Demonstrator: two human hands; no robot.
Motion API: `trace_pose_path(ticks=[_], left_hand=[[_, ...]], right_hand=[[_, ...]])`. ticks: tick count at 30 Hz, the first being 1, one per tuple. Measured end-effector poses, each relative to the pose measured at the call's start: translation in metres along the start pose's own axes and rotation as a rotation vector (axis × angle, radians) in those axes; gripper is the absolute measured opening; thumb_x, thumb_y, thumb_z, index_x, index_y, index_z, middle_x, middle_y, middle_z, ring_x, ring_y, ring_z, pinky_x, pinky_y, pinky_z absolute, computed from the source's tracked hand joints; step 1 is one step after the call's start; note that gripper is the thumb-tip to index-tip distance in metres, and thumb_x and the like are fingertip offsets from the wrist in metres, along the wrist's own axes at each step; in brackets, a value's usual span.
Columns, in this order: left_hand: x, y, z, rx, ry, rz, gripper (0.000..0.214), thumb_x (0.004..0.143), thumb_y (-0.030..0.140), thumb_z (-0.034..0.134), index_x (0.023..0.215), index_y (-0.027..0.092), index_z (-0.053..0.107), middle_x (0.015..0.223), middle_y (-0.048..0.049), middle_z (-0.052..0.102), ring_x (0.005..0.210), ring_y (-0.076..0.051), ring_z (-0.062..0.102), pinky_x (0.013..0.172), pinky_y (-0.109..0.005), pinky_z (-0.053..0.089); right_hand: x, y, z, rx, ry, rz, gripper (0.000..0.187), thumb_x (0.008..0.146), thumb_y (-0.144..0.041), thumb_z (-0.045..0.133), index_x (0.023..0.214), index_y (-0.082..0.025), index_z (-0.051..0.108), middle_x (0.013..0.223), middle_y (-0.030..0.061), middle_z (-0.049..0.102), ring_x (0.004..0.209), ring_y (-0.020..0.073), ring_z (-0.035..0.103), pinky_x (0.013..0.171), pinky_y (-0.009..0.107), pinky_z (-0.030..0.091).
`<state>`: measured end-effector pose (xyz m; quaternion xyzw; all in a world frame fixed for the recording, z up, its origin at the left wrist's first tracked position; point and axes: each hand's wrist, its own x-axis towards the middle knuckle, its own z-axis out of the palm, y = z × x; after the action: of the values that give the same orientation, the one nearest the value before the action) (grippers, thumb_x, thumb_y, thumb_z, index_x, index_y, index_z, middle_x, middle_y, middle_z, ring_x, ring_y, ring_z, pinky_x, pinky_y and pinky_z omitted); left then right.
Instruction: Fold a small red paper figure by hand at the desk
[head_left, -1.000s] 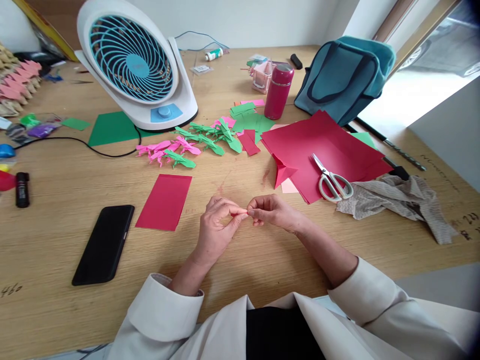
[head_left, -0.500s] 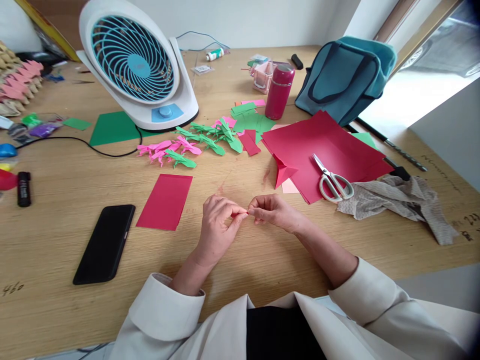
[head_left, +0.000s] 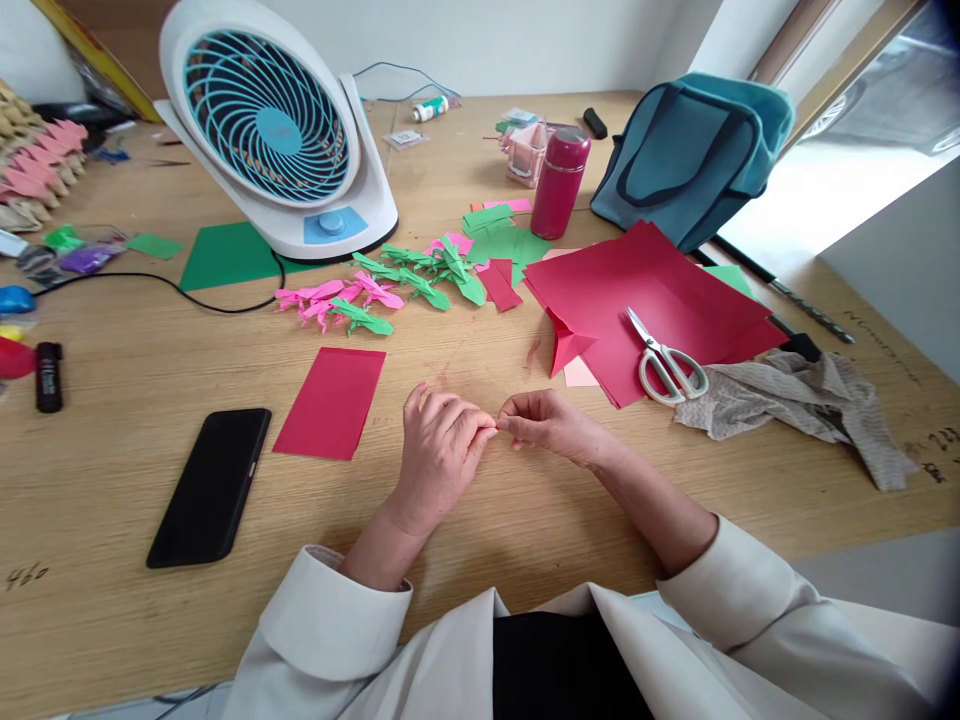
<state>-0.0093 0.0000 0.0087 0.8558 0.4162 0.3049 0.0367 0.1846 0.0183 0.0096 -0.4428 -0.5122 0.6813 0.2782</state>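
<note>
My left hand (head_left: 445, 445) and my right hand (head_left: 544, 425) meet over the table, both closed in a pinch, fingertips touching or nearly so. Between them is a small piece of red folded paper, almost wholly hidden by the fingers now; a red sliver of it shows in the earlier frame. Left of my left hand lies a red paper rectangle (head_left: 330, 404). Beyond my right hand stands a folded red paper piece (head_left: 568, 345), beside a stack of red sheets (head_left: 637, 290) with white-handled scissors (head_left: 664, 362) on top.
Folded green paper figures (head_left: 420, 280) and pink ones (head_left: 319, 298) lie past my hands. A black phone (head_left: 210, 488) lies at left. Farther back stand a fan (head_left: 277, 130), a red flask (head_left: 560, 185) and a teal bag (head_left: 682, 160). A crumpled cloth (head_left: 795, 405) lies at right.
The fingers of my left hand have shifted slightly and now cover the red sliver. My right hand has hardly moved. Everything else stays in place.
</note>
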Motion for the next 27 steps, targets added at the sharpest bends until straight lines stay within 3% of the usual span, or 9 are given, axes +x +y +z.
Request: trace_pose_path(ticks=[15,22,27], left_hand=[[0.0016,0.0028,-0.0017,0.072,-0.054,0.003,0.009,0.093,0.021,0.054,0.085,0.023,0.059,0.088,-0.0033,0.069,0.092,-0.023,0.056,0.111,-0.054,0.028],[-0.0003,0.0017,0.0016,0.044,0.009,-0.051,0.009,0.089,0.017,0.058,0.083,0.024,0.058,0.081,-0.0009,0.068,0.091,-0.023,0.057,0.111,-0.052,0.029],[-0.0014,0.0021,-0.0003,0.031,0.036,-0.075,0.008,0.091,0.021,0.059,0.084,0.024,0.059,0.083,-0.0002,0.070,0.092,-0.022,0.058,0.111,-0.051,0.029]], right_hand=[[-0.0002,-0.0031,-0.0001,0.020,0.012,0.028,0.040,0.069,-0.051,0.078,0.072,-0.016,0.060,0.064,-0.0038,0.050,0.060,0.0091,0.047,0.057,0.022,0.044],[0.0000,0.0027,-0.0031,-0.159,0.091,-0.238,0.032,0.087,-0.048,0.064,0.085,-0.017,0.059,0.070,-0.0018,0.053,0.062,0.0103,0.045,0.058,0.024,0.038],[-0.0034,0.0013,0.0028,-0.368,0.123,-0.402,0.016,0.091,-0.034,0.060,0.089,-0.018,0.061,0.085,0.0032,0.062,0.076,0.0142,0.058,0.072,0.028,0.047]])
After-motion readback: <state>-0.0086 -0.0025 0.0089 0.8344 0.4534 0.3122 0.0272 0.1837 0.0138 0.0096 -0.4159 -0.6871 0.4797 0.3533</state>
